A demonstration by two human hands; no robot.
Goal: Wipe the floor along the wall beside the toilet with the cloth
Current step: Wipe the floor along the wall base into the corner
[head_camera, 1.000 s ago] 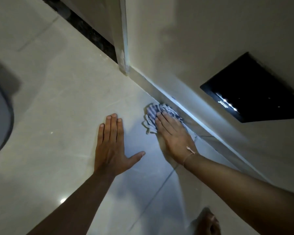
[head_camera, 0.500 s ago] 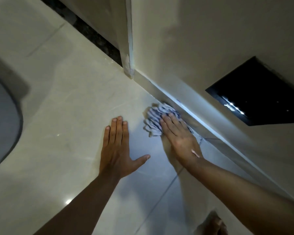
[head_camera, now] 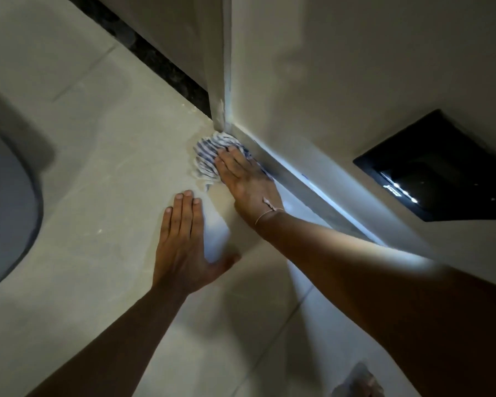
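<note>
A bunched blue-and-white striped cloth point(head_camera: 208, 156) lies on the pale tiled floor point(head_camera: 103, 173), pushed up to the corner where the wall's skirting point(head_camera: 287, 174) meets a door frame point(head_camera: 221, 110). My right hand point(head_camera: 246, 179) presses flat on the cloth's near side, fingers together, hiding part of it. My left hand point(head_camera: 184, 245) rests flat on the bare floor just left of and behind the right wrist, fingers together, thumb out, holding nothing.
The rounded grey edge of the toilet point(head_camera: 9, 213) fills the left side. A black panel point(head_camera: 441, 167) with small lights sits in the wall at right. A dark threshold strip point(head_camera: 155, 58) runs along the far doorway. A bare foot point(head_camera: 358, 382) shows at the bottom.
My right hand has slid the cloth forward along the skirting, up to the door-frame corner. The left hand has stayed planted on the floor while the view shifted forward.
</note>
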